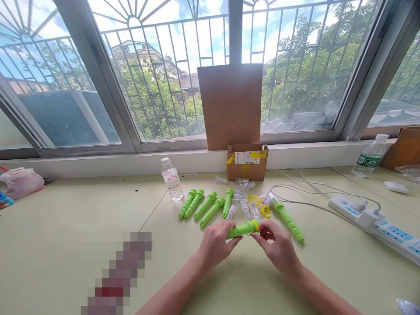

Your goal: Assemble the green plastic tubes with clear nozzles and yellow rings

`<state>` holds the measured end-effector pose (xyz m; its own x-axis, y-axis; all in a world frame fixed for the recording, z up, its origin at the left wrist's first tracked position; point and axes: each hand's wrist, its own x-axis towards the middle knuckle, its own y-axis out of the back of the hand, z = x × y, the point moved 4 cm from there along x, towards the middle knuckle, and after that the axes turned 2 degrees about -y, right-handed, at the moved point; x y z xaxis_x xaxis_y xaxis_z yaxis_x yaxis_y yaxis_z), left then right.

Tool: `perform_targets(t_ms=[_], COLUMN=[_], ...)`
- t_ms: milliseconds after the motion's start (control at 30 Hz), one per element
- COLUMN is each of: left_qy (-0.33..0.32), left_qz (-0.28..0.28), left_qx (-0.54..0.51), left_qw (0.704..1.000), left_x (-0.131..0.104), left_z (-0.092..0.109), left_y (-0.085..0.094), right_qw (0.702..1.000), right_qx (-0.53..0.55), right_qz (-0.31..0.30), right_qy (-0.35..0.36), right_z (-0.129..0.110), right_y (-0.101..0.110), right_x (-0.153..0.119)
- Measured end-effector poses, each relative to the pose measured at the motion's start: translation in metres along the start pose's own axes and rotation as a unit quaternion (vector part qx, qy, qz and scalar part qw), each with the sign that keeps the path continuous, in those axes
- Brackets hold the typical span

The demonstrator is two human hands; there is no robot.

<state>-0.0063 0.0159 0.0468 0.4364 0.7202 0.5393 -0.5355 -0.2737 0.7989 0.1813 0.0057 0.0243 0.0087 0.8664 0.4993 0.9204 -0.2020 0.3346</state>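
Note:
My left hand (219, 239) is closed around a green plastic tube (243, 229), held nearly level above the table. A yellow ring (255, 225) sits around the tube's right end. There my right hand (277, 245) pinches at the ring with thumb and fingers; the fingertips partly hide it. Beyond my hands lie several more green tubes (210, 212) with ridged bodies. Beside them are loose yellow rings (265, 211) and small clear plastic bottles with white tops (245, 210). Another green tube (288, 221), with a clear and white piece at its upper end, lies to the right.
An open cardboard box (246, 162) stands at the windowsill before a cardboard sheet (231, 107). Water bottles stand left (172, 180) and far right (370, 156). A power strip (383, 229) with cables (315, 203) runs along the right. A pixelated patch (121, 271) covers the lower left.

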Motion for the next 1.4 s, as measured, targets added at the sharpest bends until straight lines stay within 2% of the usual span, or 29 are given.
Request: perform_targets(t_ms=[167,333,433,800,1200,1400], left_qy=[-0.059,-0.078,-0.083,-0.081,-0.09,-0.084], left_qz=[0.024,0.049,0.054,0.06,0.079,0.069], left_qx=[0.058,0.063,0.055,0.046,0.036,0.037], left_qw=[0.996,0.994,0.994,0.994,0.992,0.993], left_x=[-0.001,-0.003,-0.003,-0.002,-0.001,-0.001], left_z=[0.002,0.001,0.001,0.002,0.005,0.004], left_y=[0.001,0.002,0.002,0.005,0.006,0.006], right_qw=[1.0,0.999,0.999,0.999,0.999,0.999], right_qx=[-0.001,0.009,0.009,-0.03,-0.013,-0.018], right_qz=[0.0,-0.03,-0.041,-0.011,-0.003,-0.001], right_qy=[-0.009,-0.012,-0.012,0.002,0.031,0.026], right_z=[0.002,0.0,-0.001,-0.005,-0.012,-0.011], right_y=[-0.001,-0.001,-0.002,0.001,0.004,0.004], right_x=[-0.001,0.0,0.0,-0.002,-0.001,0.0])
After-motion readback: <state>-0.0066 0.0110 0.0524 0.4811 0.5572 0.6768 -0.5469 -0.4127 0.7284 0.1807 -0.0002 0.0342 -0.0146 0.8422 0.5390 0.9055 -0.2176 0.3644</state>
